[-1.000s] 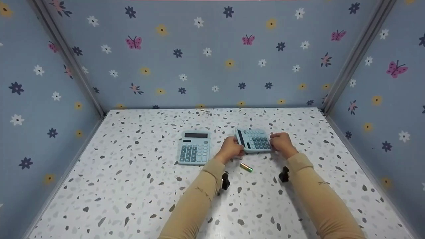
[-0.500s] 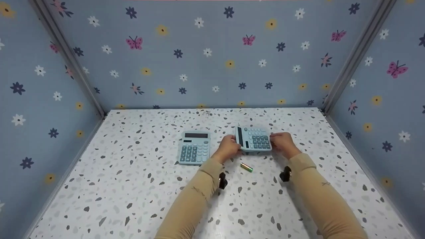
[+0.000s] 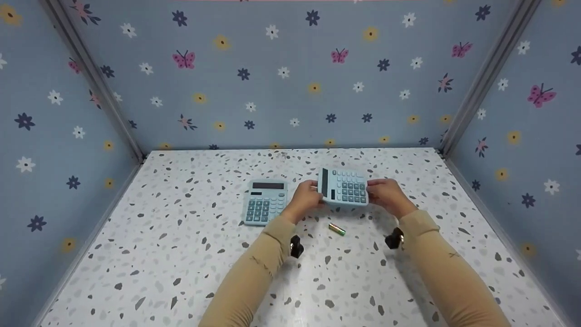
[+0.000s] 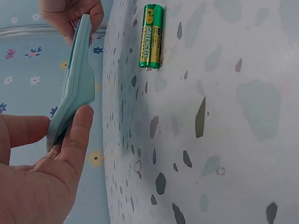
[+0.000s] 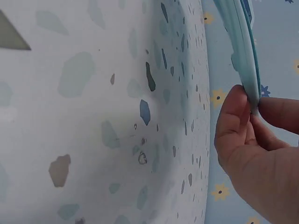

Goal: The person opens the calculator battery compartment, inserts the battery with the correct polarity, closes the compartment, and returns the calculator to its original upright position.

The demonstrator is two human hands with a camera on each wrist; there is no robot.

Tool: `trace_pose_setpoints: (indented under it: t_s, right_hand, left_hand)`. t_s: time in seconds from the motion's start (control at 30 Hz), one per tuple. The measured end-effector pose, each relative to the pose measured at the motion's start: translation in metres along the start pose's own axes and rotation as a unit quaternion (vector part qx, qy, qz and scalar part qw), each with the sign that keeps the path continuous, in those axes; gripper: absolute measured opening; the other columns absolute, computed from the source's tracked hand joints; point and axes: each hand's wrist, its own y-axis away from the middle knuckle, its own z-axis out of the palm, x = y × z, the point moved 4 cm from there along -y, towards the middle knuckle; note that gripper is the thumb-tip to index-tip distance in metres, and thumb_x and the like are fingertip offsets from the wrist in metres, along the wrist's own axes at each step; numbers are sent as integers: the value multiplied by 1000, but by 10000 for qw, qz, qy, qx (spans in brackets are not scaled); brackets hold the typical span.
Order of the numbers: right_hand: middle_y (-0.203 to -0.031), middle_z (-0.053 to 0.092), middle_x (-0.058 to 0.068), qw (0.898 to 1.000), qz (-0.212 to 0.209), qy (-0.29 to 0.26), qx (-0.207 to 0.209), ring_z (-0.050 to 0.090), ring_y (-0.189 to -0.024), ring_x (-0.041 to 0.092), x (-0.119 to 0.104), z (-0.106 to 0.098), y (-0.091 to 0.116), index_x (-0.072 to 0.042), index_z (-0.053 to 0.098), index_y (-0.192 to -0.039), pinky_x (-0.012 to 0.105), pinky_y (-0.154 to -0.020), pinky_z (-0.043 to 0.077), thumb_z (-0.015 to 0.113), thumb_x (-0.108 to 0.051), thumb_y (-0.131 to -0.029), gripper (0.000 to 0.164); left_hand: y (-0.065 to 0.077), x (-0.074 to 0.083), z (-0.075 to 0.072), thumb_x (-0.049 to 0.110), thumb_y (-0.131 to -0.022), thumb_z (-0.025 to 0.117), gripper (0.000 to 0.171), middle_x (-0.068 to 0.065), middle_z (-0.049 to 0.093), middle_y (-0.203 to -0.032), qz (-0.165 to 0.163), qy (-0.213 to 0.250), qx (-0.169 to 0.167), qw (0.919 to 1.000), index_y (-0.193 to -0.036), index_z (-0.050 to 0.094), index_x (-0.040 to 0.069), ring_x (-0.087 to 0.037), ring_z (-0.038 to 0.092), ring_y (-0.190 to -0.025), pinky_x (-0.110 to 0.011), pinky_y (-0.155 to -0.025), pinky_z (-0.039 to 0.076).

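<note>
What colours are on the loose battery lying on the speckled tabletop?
The battery is green with yellow-gold areas; it shows best in the left wrist view.

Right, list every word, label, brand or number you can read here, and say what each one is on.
"GP": on the green battery, left wrist view.
"GREENCELL": also on the green battery.
Smaller print on the battery: too small to read.
Key markings on the held calculator: too small to read.
Key markings on the flat-lying calculator: too small and blurred to read.
</note>
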Motion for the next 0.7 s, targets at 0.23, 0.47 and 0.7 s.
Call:
trace_pose_setpoints:
  t_s: [0.23,0.47,0.7]
  right_hand:
    - [-146,61,18,9998,-134,-95,-118,68,-115,20,-6,3,13,4,47,-157,31,-99,61,53,-6,-111,48]
    - [-144,63,19,9989,-349,-184,-253,72,-112,20,-10,8,24,5,50,-155,32,-98,63,58,-6,-109,48]
    - [-141,65,19,9973,-435,-354,-471,74,-110,20,-9,12,31,6,52,-152,36,-102,62,60,-4,-108,46]
  left_hand:
    - [10,6,-11,-1,-105,52,48,-22,68,-140,124,18,-28,9999,-153,51,-4,-29,74,-115,-37,-96,64]
    - [17,9,-22,-3,-104,51,49,-23,70,-138,293,188,-53,9994,-153,51,-5,-23,74,-104,-37,-93,65]
    - [24,8,-32,-2,-105,53,49,-23,70,-136,457,433,-60,9980,-154,51,-4,-23,74,-104,-49,-103,62]
